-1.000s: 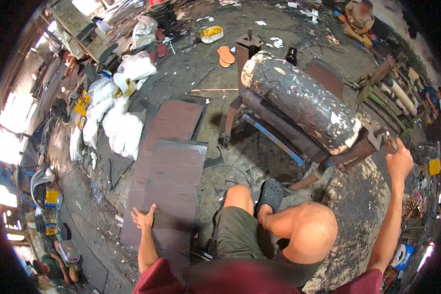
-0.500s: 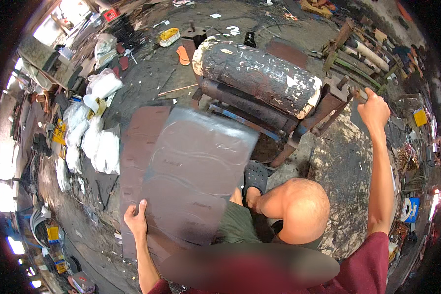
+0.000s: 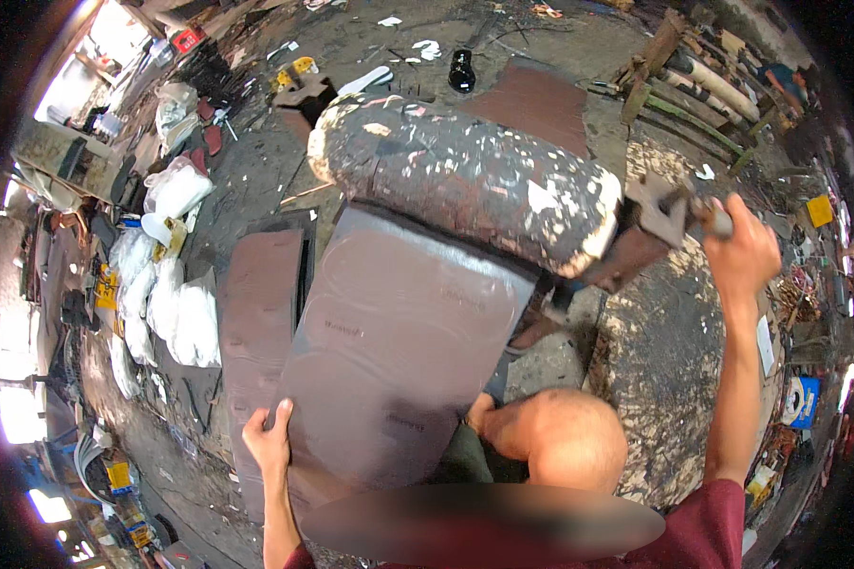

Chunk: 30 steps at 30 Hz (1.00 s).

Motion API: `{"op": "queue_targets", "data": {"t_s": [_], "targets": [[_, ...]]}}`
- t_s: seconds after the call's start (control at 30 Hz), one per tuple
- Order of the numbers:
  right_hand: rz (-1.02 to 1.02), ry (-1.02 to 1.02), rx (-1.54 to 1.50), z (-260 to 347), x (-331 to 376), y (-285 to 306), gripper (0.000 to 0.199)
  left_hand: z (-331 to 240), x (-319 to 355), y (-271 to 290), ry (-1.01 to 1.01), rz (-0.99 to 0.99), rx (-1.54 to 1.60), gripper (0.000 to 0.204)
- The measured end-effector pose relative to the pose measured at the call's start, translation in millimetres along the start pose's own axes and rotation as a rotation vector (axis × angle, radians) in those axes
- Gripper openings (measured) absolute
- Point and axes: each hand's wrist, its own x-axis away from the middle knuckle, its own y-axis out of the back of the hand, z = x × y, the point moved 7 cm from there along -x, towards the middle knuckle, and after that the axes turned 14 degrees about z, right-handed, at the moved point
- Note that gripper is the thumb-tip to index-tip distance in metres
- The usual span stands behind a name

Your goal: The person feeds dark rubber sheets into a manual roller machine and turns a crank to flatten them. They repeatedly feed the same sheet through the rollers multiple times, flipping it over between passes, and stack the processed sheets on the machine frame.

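Observation:
My left hand [image 3: 269, 436] pinches the left edge of a glossy brown rubber sheet [image 3: 380, 351], thumb on top and fingers underneath. Curved outlines are pressed into the sheet. Its far edge lies against the near underside of a thick, dark roller [image 3: 465, 175] with flaking pale patches; whether it is caught there is hidden. At the right end of the roller, my right hand [image 3: 745, 251] is wrapped round a crank handle [image 3: 716, 220] near a metal bracket [image 3: 659, 209]. Another brown sheet [image 3: 261, 313] lies beneath and left of the held one.
Beyond the roller a brown sheet [image 3: 531, 100] lies on the floor, close to a small black bottle-like object [image 3: 461, 71]. White plastic bags [image 3: 185, 318] are heaped at the left. A wooden rack [image 3: 683, 114] holding rolls stands far right. My bent knee [image 3: 579, 441] is close to the sheet.
The held sheet has moved forward and right, its far edge now up against the roller. My right hand and the crank handle have shifted slightly right and nearer. The head view has shifted too.

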Motion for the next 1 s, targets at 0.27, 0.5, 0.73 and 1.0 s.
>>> {"op": "queue_targets", "data": {"t_s": [0.27,0.5,0.73,1.0], "targets": [[0.961,-0.017,-0.15,70.1,42.9,-266.0,0.023,-93.5,-46.8,-54.2,0.032,0.17,0.166,0.028],[1.949,0.109,-0.62,139.8,381.7,-175.4,0.06,-4.3,-38.9,-36.7,0.141,1.029,0.128,0.039],[1.405,0.238,-0.383,14.8,158.1,17.8,0.018,74.5,41.6,3.3,-0.046,-0.031,-0.251,0.05],[0.773,-0.091,0.119,9.6,-17.4,-293.1,0.031,-115.1,-29.7,-19.2,-0.065,0.123,-0.121,0.033]]}}
